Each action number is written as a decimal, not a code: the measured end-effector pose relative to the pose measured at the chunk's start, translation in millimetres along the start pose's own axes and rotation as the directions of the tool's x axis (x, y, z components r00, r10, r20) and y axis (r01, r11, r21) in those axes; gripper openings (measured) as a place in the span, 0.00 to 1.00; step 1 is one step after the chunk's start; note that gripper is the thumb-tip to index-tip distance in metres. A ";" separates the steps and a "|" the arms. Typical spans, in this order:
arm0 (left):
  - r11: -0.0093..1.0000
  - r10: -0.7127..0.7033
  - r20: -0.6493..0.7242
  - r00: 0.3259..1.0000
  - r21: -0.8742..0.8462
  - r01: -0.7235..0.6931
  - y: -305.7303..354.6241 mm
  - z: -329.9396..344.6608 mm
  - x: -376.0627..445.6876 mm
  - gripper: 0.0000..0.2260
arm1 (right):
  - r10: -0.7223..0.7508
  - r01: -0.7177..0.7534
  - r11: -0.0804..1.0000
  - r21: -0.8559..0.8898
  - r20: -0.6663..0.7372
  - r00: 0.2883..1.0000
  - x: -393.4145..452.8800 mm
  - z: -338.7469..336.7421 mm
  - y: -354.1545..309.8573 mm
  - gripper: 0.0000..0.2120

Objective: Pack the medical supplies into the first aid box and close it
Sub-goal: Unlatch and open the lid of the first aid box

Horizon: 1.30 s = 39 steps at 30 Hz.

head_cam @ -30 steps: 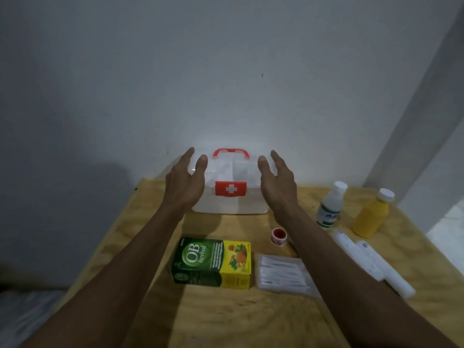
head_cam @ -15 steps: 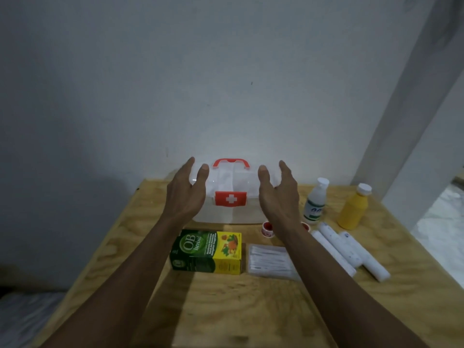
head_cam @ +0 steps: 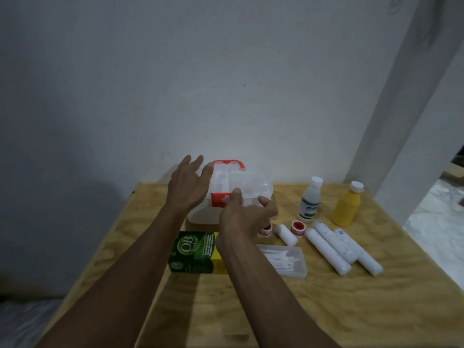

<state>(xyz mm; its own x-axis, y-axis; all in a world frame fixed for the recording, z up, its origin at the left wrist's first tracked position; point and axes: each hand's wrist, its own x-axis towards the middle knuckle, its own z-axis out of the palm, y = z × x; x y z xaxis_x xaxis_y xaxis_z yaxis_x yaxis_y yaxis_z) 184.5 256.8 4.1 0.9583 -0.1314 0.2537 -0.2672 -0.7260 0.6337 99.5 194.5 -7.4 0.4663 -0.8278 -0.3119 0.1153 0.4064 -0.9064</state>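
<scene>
Translucent white plastic first aid box (head_cam: 248, 187) with red handle sat at the plywood tabletop's (head_cam: 326, 310) far edge against the wall, left hand (head_cam: 188, 187) spread at its left side, right hand's (head_cam: 247, 217) fingers (head_cam: 236, 194) loosely open on its red latch, bare tabletop nearer the person

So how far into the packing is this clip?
Nothing looks packed yet. The first aid box is shut, with the right hand at its red latch and the left hand at its side. The OB carton, both bottles, the rolls and the swab case sit on the table.
</scene>
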 end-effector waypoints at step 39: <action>0.943 -0.149 -0.069 0.986 -0.309 0.121 4.5 -8.2 -12.4 0.29 | -0.569 0.988 0.122 -0.100 0.809 0.152 79.3 -38.7 -38.1 0.10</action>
<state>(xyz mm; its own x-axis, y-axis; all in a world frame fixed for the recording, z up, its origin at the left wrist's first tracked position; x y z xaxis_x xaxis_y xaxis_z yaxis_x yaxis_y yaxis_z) 170.6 260.7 9.8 0.9782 0.0257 0.2062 -0.1671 -0.4925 0.8541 98.2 98.4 -8.6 0.7144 -0.0441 0.6983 0.3871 -0.8065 -0.4470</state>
